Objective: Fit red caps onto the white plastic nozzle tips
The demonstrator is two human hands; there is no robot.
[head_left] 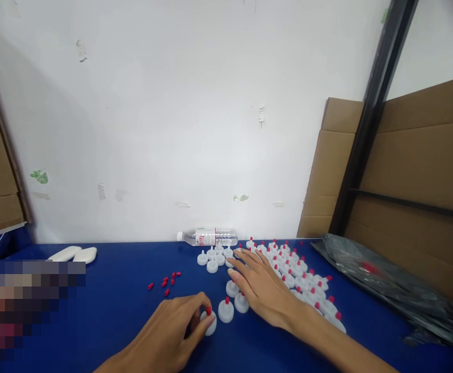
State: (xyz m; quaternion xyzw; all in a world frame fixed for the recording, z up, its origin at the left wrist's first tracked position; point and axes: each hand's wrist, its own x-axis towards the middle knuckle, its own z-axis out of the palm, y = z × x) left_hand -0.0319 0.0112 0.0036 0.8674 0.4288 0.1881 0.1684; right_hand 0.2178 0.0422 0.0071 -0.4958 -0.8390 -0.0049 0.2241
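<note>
My left hand (175, 326) is closed around a white nozzle cap (210, 322) with a red tip, held against the blue table (105, 311). My right hand (259, 287) lies flat with its fingers stretched out over several white caps, touching one near its fingertips (232, 288). Another red-tipped cap (225, 310) stands between the hands. Several small loose red tips (166, 281) lie on the table left of the hands. A big group of red-tipped caps (304, 280) fills the table to the right of my right hand.
A clear water bottle (207, 237) lies on its side against the white wall. Plain white caps (213, 257) sit before it. Two white oval pieces (73, 254) lie far left. A dark plastic bag (397, 285) and cardboard sheets (416, 171) stand at right.
</note>
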